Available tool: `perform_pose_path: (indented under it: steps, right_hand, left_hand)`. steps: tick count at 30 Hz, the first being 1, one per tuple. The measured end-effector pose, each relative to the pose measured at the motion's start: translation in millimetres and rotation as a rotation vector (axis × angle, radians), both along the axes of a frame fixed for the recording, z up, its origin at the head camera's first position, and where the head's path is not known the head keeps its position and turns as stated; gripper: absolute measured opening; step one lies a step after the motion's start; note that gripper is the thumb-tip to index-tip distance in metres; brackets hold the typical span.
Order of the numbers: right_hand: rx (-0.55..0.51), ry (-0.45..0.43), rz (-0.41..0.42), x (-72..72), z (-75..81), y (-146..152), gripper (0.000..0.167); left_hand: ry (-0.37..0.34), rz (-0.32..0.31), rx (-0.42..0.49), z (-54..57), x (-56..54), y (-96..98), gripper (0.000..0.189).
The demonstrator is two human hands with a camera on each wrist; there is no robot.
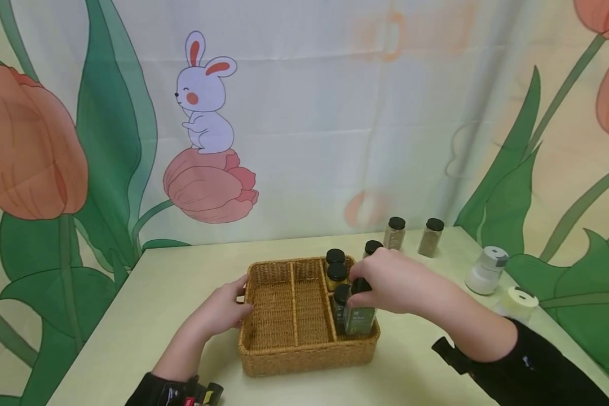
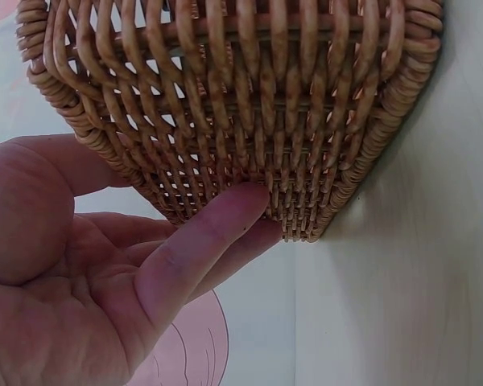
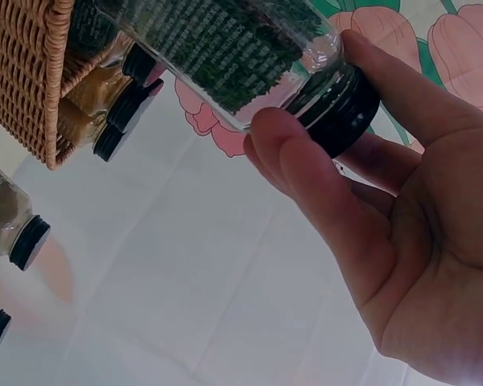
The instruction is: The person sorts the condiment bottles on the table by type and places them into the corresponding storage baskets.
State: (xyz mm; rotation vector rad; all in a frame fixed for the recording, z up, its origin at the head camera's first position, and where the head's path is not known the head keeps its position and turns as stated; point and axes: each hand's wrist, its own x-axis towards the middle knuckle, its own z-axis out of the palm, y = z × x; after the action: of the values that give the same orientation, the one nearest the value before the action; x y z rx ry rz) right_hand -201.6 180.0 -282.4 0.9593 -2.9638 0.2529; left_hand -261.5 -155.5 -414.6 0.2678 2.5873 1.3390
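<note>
My right hand (image 1: 385, 282) grips a glass spice jar (image 1: 360, 320) of dark green flakes near its black lid, as the right wrist view shows. The jar is at the front of the right compartment of a wicker basket (image 1: 309, 358); whether its base touches the bottom I cannot tell. Beside it stands another black-lidded jar (image 1: 339, 307). Behind a divider are two more jars, the nearer one (image 1: 337, 277) with yellow contents. My left hand (image 1: 222, 309) holds the basket's left end, one finger against the outer weave (image 2: 249, 104) in the left wrist view.
Behind my right hand, a black-lidded jar (image 1: 373, 247) is partly hidden. Two more jars, one pale brown (image 1: 395, 234) and one darker (image 1: 430, 239), stand at the table's back. A white container (image 1: 486, 272) and a yellow-topped one (image 1: 520, 303) are along the right edge. A printed curtain (image 1: 304, 141) hangs behind.
</note>
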Motion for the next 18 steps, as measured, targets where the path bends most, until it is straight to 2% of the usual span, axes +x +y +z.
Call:
perform_pose_path:
  steps: [10,18]
  right_hand:
    - [0.030,-0.011,-0.003,-2.4,-9.1,-2.6,0.031]
    - [0.004,-0.055,-0.031,-2.1,-17.8,-8.6,0.033]
  left_hand:
    - [0.004,-0.007,0.004,1.2,1.5,0.3,0.080]
    - [0.001,-0.005,0.006,1.6,1.8,0.6,0.080]
